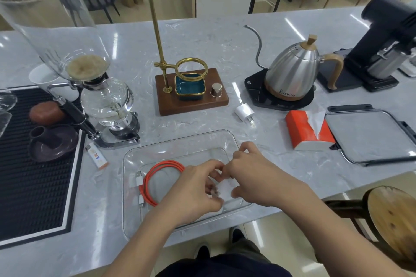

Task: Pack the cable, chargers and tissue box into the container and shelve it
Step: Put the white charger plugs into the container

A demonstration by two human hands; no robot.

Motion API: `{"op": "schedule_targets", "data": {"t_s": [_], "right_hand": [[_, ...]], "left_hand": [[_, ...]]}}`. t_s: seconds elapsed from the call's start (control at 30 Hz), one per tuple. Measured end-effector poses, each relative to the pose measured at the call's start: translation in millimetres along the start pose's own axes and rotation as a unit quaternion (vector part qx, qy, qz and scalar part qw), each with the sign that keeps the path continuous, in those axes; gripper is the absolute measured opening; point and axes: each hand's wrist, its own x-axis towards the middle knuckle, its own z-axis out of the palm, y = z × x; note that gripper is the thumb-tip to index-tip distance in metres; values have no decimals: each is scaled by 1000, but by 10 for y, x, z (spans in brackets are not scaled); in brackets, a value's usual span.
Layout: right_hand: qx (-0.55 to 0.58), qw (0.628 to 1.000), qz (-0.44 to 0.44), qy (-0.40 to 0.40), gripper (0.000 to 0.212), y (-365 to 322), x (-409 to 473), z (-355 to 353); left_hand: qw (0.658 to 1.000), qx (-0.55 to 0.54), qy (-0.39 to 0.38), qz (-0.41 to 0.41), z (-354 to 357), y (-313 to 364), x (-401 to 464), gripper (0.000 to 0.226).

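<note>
Grey marbled bench [202, 40] runs across the frame, crowded with coffee gear, and I am working at its near edge, low in the middle. My clear container [180, 141] sits there with the orange cable [157, 171] already coiled inside, toward its left half. Both of my hands are down in the container's right half: the left hand [193, 189] and the right hand [254, 175] meet over a white charger [226, 188], fingers curled and pinching it from either side. I judge that this one is being set down in the container, though I cannot tell whether it touches the bottom.

By my reckoning the job is less than half done. A second white charger [244, 112] lies on the bench above the container, just below the kettle base, well apart from my hands. The orange tissue box [308, 130] lies at right of centre, a tissue poking up, touching or just beside the container's lid [369, 132]. Left to do: that charger, the tissue box, probably the lid, then shelving. No shelf shows from here.
</note>
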Motion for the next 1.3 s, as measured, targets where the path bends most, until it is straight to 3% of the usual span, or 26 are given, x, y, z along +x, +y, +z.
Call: {"op": "schedule_targets", "data": {"t_s": [0.23,0.6,0.83,1.3], "right_hand": [[8,1000,3,-12,28,32,-47,-8],[-23,1000,-12,-8,12,52,9,96],[-48,999,-10,-6,10,60,6,137],[-22,1000,-11,8,11,73,6,160]], "left_hand": [[999,50,-21,8,-18,31,-10,56],[999,34,-39,9,-15,34,-15,55],[999,-17,-44,-11,-21,36,-13,50],[998,14,-51,-15,-41,52,37,38]]}}
